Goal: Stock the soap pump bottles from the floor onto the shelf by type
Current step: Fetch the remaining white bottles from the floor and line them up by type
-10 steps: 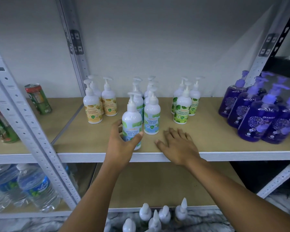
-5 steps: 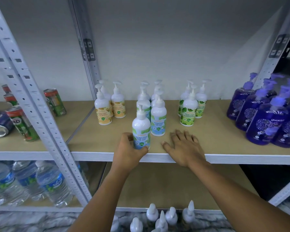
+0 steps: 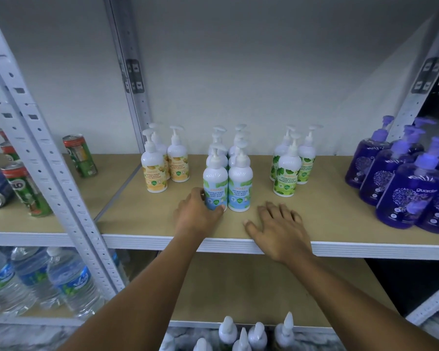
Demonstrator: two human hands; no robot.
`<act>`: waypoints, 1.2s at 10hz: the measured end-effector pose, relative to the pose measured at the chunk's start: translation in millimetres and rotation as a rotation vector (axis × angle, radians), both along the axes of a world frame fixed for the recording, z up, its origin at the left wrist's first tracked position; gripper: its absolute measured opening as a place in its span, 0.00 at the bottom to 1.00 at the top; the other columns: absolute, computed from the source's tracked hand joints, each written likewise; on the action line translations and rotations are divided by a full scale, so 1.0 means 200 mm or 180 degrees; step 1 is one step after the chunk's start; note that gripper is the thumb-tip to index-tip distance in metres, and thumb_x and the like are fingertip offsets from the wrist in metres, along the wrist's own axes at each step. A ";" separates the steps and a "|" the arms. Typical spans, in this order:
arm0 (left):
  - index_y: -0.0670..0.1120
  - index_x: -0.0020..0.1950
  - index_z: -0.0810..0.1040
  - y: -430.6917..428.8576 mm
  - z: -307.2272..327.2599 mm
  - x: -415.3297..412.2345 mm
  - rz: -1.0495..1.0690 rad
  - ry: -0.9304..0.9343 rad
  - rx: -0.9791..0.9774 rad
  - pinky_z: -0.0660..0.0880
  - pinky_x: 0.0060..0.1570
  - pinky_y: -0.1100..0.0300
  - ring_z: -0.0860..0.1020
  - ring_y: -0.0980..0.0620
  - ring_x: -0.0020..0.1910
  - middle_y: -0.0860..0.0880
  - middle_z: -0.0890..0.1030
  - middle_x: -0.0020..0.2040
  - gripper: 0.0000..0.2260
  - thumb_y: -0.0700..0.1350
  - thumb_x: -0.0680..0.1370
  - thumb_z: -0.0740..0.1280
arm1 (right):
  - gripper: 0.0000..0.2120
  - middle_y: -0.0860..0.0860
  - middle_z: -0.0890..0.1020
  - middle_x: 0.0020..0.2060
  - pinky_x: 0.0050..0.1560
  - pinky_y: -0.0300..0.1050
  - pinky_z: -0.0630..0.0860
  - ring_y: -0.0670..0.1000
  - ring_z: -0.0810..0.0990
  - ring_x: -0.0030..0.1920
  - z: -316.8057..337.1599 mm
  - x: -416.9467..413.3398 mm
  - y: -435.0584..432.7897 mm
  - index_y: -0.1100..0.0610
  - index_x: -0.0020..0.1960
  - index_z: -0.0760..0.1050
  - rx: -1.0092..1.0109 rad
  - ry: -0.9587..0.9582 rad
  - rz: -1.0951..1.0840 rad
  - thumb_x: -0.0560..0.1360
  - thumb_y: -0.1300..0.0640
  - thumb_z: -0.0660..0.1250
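Note:
My left hand (image 3: 197, 214) grips the base of a white pump bottle with a blue-green label (image 3: 215, 181), standing upright on the shelf board (image 3: 142, 219) beside a matching bottle (image 3: 240, 183) at the front of the blue group. My right hand (image 3: 279, 226) rests flat on the board near its front edge, fingers spread. White bottles with yellow labels (image 3: 154, 171) stand to the left, green-labelled ones (image 3: 287, 173) to the right, and purple pump bottles (image 3: 406, 188) at the far right. Several white pump tops (image 3: 241, 335) show on the floor below.
Green drink cans (image 3: 80, 155) stand and lie on the neighbouring shelf to the left, behind a perforated grey upright (image 3: 48, 168). Water bottles (image 3: 69, 279) fill the lower left shelf. The lower middle shelf board (image 3: 251, 285) lies under my arms.
My left hand has pushed the blue-labelled bottle back from the shelf's front edge until it stands level beside the front bottle of the blue group. My right hand has stayed flat on the board.

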State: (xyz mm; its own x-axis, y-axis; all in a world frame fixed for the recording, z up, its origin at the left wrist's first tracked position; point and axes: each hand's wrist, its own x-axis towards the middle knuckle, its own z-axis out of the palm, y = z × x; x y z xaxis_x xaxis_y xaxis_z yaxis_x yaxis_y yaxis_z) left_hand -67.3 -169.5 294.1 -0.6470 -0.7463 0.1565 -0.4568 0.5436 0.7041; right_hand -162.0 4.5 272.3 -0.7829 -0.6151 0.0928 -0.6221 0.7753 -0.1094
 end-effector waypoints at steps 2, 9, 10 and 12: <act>0.52 0.67 0.70 -0.02 -0.01 -0.04 0.0070 -0.0148 -0.0068 0.66 0.62 0.50 0.72 0.46 0.64 0.53 0.79 0.64 0.26 0.60 0.73 0.71 | 0.34 0.50 0.57 0.80 0.77 0.56 0.51 0.56 0.54 0.79 -0.01 0.00 -0.01 0.49 0.78 0.59 -0.0008 0.0041 -0.0005 0.79 0.32 0.45; 0.50 0.64 0.76 0.56 -0.16 0.36 0.0100 0.0007 -0.0450 0.62 0.69 0.50 0.68 0.45 0.69 0.49 0.73 0.68 0.21 0.57 0.74 0.71 | 0.25 0.51 0.77 0.65 0.70 0.50 0.61 0.54 0.72 0.69 -0.14 0.26 0.37 0.53 0.60 0.81 -0.1693 0.0029 0.0383 0.73 0.40 0.59; 0.49 0.61 0.78 0.74 -0.26 0.43 0.0110 0.0183 -0.0049 0.66 0.65 0.52 0.71 0.45 0.65 0.48 0.75 0.63 0.18 0.55 0.75 0.72 | 0.16 0.50 0.79 0.55 0.60 0.51 0.71 0.55 0.75 0.59 -0.29 0.39 0.51 0.53 0.51 0.83 -0.2306 0.0042 -0.0011 0.73 0.45 0.62; 0.50 0.53 0.75 1.06 -0.65 0.49 0.0207 0.0148 0.1205 0.74 0.56 0.54 0.78 0.49 0.52 0.50 0.77 0.55 0.11 0.52 0.75 0.72 | 0.03 0.45 0.77 0.42 0.47 0.40 0.68 0.52 0.79 0.48 -0.72 0.52 0.74 0.52 0.44 0.81 -0.2262 -0.1403 -0.0773 0.76 0.56 0.68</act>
